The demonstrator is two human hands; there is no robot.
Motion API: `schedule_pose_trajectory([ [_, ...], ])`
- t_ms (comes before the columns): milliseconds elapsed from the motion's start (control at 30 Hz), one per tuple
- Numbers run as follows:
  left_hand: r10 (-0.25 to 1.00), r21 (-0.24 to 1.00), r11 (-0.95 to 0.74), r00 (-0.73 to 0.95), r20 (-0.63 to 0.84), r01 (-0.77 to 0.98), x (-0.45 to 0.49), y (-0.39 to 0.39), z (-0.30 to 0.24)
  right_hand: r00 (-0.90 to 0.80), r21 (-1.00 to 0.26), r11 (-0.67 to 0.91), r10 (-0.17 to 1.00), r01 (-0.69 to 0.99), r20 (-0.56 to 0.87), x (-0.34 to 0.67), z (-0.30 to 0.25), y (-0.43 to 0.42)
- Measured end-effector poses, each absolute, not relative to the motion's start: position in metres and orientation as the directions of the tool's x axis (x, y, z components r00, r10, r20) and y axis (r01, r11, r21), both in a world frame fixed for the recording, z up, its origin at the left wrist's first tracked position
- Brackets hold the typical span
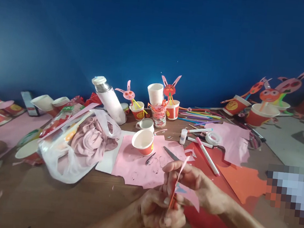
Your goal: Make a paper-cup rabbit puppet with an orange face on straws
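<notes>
Paper cutout: held up above the table's (50,199) near edge, red-orange and pink (171,197).
Left hand: fingers closed on the cutout's lower part (155,210).
Right hand: half-curled by its upper part; cannot tell how firmly it grips (204,186).
Paper cup: upright on the pink sheet (125,162), beyond the hands (144,147).
Plastic bag: holds pink cloth (92,136), at left (67,172).
Rabbit cups: two at the back, straws and paper rabbit faces standing in them (137,113) (172,110).
Near the hands: grey blade (171,153), pink marker (207,156); tape roll (212,138) farther back.
Cutout's direction: long axis near upright, top leaning right; one pink strip points up, another right and downward.
</notes>
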State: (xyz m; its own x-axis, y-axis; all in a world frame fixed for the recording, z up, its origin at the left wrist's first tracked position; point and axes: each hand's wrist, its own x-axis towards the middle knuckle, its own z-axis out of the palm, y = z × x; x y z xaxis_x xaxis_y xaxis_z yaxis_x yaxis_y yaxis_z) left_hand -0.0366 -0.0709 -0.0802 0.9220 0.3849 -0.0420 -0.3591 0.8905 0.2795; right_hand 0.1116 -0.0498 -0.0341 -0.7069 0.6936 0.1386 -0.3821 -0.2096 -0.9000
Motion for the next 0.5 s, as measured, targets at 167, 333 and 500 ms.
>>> schedule_pose_trajectory([
  [167,0.492,0.418,0.819,0.856,-0.156,-0.394,-0.038,-0.068,-0.077,-0.684,-0.876,-0.281,0.726,-0.393,0.074,0.116,-0.037,-0.047],
  [333,0.563,0.532,0.759,0.787,-0.250,-0.374,-0.037,-0.063,-0.066,-0.701,-0.906,-0.276,0.712,-0.322,0.032,0.120,-0.033,-0.042],
  [500,0.828,0.711,0.491,0.522,-0.203,-0.503,-0.034,-0.059,-0.058,-0.476,-0.949,-0.129,0.879,-0.288,0.025,0.116,-0.038,-0.034],
])
